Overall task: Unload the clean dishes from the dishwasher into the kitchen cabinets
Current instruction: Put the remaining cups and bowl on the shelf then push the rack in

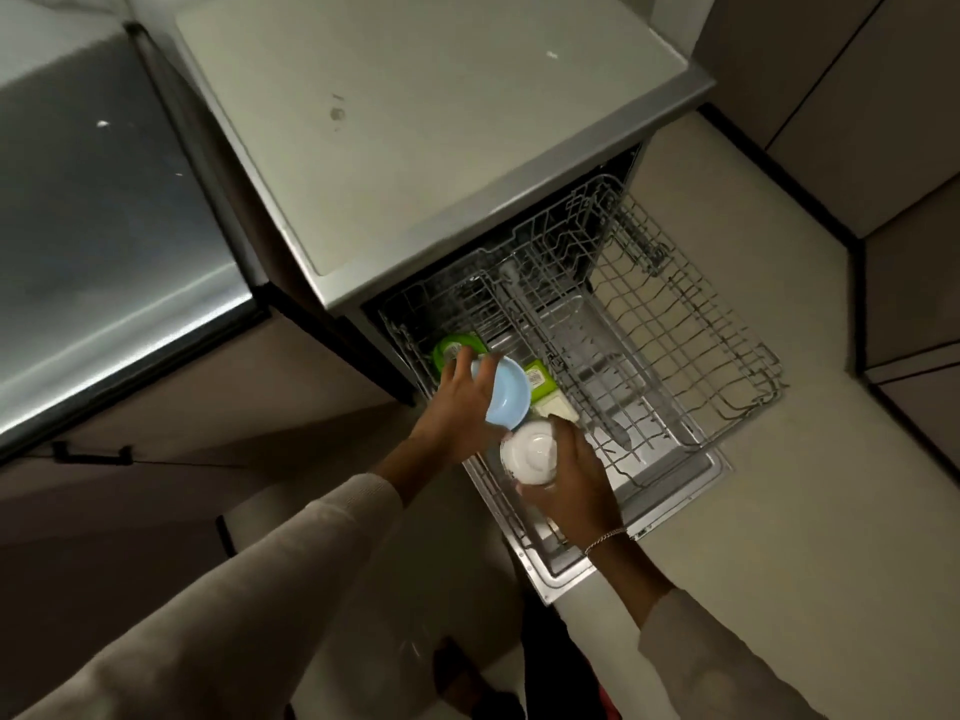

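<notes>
The dishwasher stands open with its lower wire rack (pixel 675 356) pulled out over the dropped door (pixel 691 485). My left hand (pixel 457 407) grips a light blue bowl (pixel 506 394) tilted on its side above the rack's left end. My right hand (pixel 576 480) holds a white bowl (pixel 530 452) upside down, just below the blue one. A green lidded container (pixel 452 350) and a green-and-white item (pixel 540 381) lie in the rack behind the bowls. Most of the rack's right side holds nothing I can make out.
A white countertop (pixel 415 122) covers the dishwasher. To the left is a steel surface (pixel 104 252) with a dark-handled drawer front (pixel 93 454) below. Beige cabinet fronts (pixel 909 252) line the right side. Pale floor (pixel 805 511) lies around the door.
</notes>
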